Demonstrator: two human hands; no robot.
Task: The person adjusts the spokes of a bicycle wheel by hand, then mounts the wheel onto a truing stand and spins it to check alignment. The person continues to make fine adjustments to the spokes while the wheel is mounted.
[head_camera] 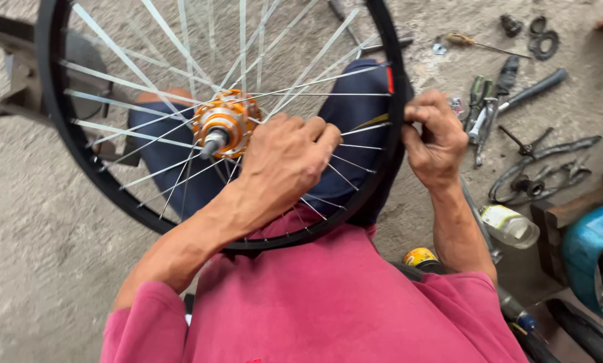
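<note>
The bicycle wheel (66, 144) stands on the person's lap, light and stiff but thin-spoked, with the left hand (284, 161) curled among spokes near the hub (224, 124) and the right hand (436, 138) pinching the rim at three o'clock, its best hold.

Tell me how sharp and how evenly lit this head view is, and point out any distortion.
Head view: soft, even daylight with faint shadows on the concrete floor; left hand and orange hub sharp, right hand at the black rim clear; spokes near the top smear slightly; the wide lens bows the rim and stretches the pink shirt at the bottom edge; no strong glare.
</note>
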